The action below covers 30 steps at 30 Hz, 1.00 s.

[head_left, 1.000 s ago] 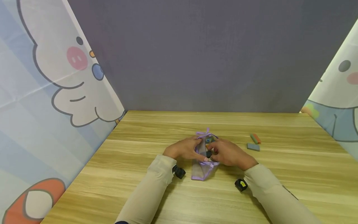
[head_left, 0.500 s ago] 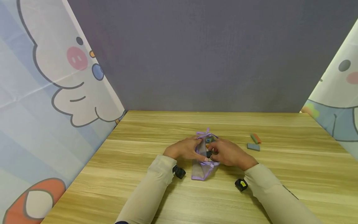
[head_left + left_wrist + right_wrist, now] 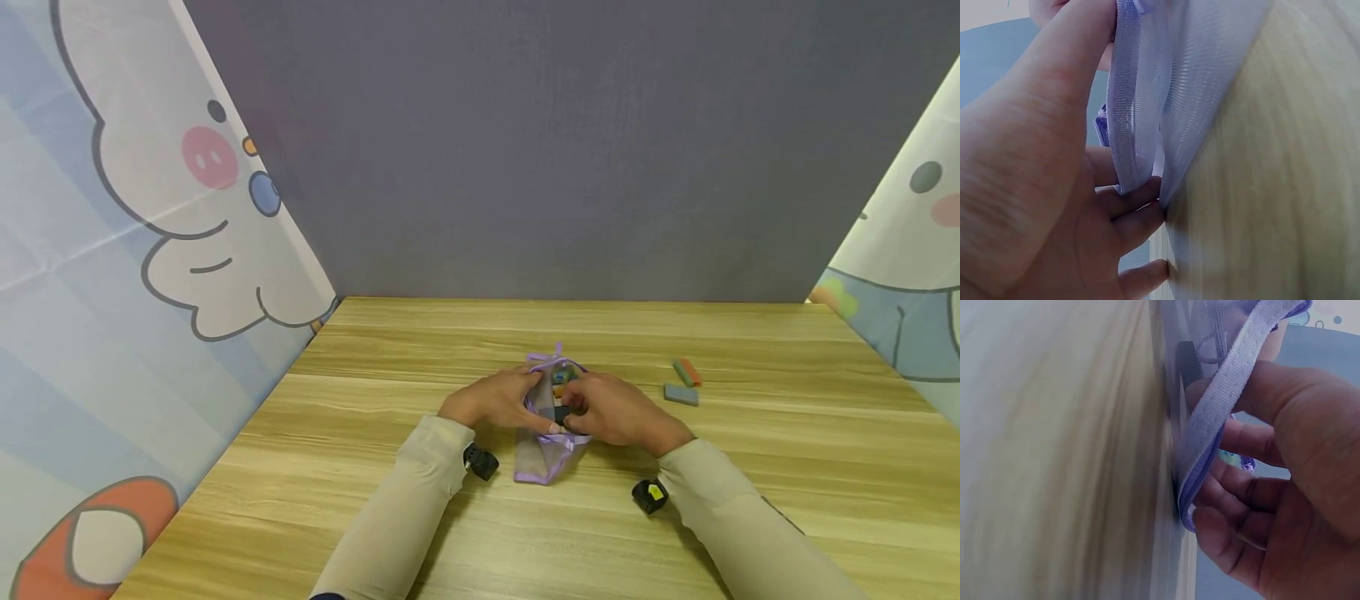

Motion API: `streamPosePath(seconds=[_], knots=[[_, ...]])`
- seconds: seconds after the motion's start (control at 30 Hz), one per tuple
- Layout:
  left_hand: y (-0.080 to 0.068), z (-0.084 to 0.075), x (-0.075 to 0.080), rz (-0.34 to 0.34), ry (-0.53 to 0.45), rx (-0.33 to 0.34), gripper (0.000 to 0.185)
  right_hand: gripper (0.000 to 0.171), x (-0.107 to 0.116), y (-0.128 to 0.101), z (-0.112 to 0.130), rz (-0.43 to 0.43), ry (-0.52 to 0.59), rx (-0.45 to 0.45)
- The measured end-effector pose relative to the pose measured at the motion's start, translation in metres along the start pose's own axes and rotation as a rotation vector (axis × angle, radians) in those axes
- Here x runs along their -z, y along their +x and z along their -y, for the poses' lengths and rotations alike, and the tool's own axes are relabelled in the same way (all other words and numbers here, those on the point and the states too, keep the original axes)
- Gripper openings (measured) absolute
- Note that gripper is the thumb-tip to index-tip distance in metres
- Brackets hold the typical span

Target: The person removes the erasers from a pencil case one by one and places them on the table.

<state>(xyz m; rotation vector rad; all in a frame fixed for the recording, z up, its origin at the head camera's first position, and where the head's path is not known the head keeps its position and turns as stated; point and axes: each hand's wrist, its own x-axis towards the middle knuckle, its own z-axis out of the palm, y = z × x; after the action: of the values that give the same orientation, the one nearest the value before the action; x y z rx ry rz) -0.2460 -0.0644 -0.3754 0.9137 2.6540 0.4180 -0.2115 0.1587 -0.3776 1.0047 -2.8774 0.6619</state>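
A small see-through mesh bag with purple trim lies mid-table, its mouth spread wide. My left hand holds the mouth at its left side, thumb on the near rim and fingers toward the far one. In the left wrist view, those fingers curl up against the mesh. From the right, my right hand reaches into the mouth and pinches a dark grey block between thumb and forefinger. The right wrist view has the thumb behind the purple rim, at the block's end. Small orange and blue pieces show inside the bag.
Right of the bag lie a green-and-orange block and a flat grey block on the wood-grain table. A dark grey panel rises behind the table's back edge, with cartoon-printed cloth at both sides.
Both hands stay at the bag's mouth almost unmoved. The whole head view has shifted very slightly.
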Motion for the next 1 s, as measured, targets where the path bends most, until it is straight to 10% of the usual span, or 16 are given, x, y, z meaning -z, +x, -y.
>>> streamPosePath(seconds=[1.0], knots=[[0.0011,0.0014,-0.0015,0.013,-0.018,0.011,0.109,0.014,0.0007,-0.0012,-0.0005,-0.078,-0.015,-0.023]])
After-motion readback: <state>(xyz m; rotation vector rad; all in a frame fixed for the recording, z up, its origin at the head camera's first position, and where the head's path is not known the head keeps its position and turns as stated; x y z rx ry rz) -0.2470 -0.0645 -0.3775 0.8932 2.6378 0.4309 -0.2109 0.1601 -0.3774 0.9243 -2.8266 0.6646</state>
